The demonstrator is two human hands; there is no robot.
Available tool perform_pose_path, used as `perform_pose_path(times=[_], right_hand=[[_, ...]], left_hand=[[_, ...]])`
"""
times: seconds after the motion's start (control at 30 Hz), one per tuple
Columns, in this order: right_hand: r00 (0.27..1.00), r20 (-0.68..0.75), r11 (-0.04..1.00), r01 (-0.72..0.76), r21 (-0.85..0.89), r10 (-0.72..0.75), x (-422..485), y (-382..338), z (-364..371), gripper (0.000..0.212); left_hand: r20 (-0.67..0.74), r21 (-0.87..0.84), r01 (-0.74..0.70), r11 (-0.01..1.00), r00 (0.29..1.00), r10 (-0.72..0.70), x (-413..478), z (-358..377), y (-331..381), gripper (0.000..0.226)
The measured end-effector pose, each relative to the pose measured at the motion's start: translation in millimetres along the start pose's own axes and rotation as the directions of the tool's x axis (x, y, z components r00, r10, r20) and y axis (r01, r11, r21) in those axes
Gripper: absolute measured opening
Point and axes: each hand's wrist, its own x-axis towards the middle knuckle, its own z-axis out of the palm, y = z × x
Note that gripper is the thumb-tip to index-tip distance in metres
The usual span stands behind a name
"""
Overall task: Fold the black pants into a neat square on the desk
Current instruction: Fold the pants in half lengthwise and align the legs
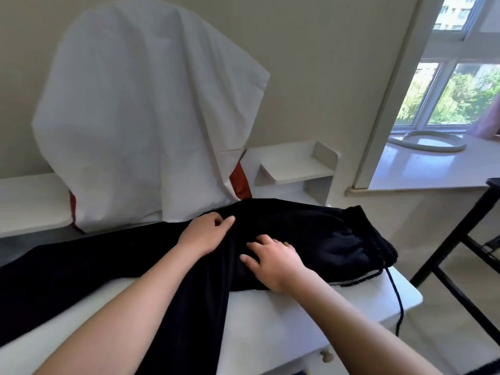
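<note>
Nearest us, one leg (189, 328) of the pants (297, 226) spills off the desk (284, 320) edge between the forearms, and its weight could drag the cloth askew mid-fold. The right hand (273, 262) lies flat, fingers spread, pressing the seat. The left hand (205, 234) rests just beyond it, close but apart, fingers bent; I can't tell if it's pinching. Right of the right hand the cord (396, 301) dangles over the edge — a snag risk. Beyond the left hand, the sheet (140, 104) hangs right at the pants and might get swept in.
</note>
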Motion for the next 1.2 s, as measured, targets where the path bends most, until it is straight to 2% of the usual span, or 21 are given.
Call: perform_pose_path(times=[0.07, 0.13, 0.2, 0.27, 0.37, 0.5, 0.77, 0.83, 0.93, 1.0, 1.1, 1.2], right_hand=[[0.998, 0.041, 0.999, -0.042, 0.016, 0.041, 0.9, -4.0, -6.5, 0.067], [0.991, 0.076, 0.992, -0.115, 0.045, 0.112, 3.3, -13.9, -12.8, 0.079], [0.979, 0.072, 0.978, -0.197, 0.063, 0.193, 6.7, -28.3, -12.8, 0.088], [0.962, 0.03, 0.962, -0.272, 0.039, 0.271, 9.8, -43.2, -5.6, 0.092], [0.945, -0.007, 0.945, -0.326, -0.021, 0.326, 9.2, -57.3, 5.8, 0.089], [0.936, 0.037, 0.937, -0.349, -0.013, 0.349, 3.8, -47.4, -0.6, 0.081], [0.92, 0.073, 0.923, -0.385, -0.031, 0.386, -11.3, -31.8, -19.6, 0.07], [0.923, 0.003, 0.922, -0.386, -0.01, 0.386, -12.6, -37.9, -20.8, 0.063], [0.919, -0.271, 0.955, -0.295, 0.008, 0.286, -12.0, -54.5, -17.4, 0.048], [0.897, -0.396, 0.975, -0.22, -0.013, 0.197, -9.4, -66.7, -13.5, 0.042], [0.871, -0.475, 0.981, -0.179, -0.074, 0.123, -3.5, -77.4, -10.0, 0.036], [0.841, -0.541, 0.977, -0.129, -0.172, 0.015, 1.7, -86.4, -10.3, 0.03]], left_hand=[[-0.113, 0.084, -0.009, 0.996, 0.993, 0.018, -15.4, -13.6, -19.5, 0.033], [-0.189, 0.27, 0.029, 0.962, 0.982, 0.024, -35.1, -25.2, -43.8, 0.024], [-0.113, 0.436, 0.081, 0.896, 0.993, -0.035, -54.4, -30.9, -65.9, 0.04], [0.032, 0.427, 0.123, 0.896, 0.988, -0.151, -68.4, -30.7, -80.7, 0.058], [0.143, 0.393, 0.174, 0.903, 0.958, -0.247, -82.3, -26.3, -88.8, 0.063], [0.161, 0.433, 0.192, 0.881, 0.945, -0.285, -96.9, -19.2, -75.7, 0.065], [0.111, 0.463, 0.212, 0.861, 0.95, -0.293, -119.5, -2.4, -42.9, 0.064], [0.079, 0.435, 0.212, 0.875, 0.959, -0.271, -121.8, -9.4, -41.4, 0.064], [-0.047, 0.328, 0.209, 0.921, 0.978, -0.205, -126.7, -27.5, -50.4, 0.053], [-0.142, 0.268, 0.188, 0.945, 0.978, -0.155, -131.9, -39.7, -62.9, 0.041], [-0.264, 0.237, 0.166, 0.957, 0.959, -0.101, -139.0, -56.0, -82.5, 0.028], [-0.245, 0.299, 0.207, 0.932, 0.96, -0.135, -147.3, -69.4, -99.5, 0.043]])
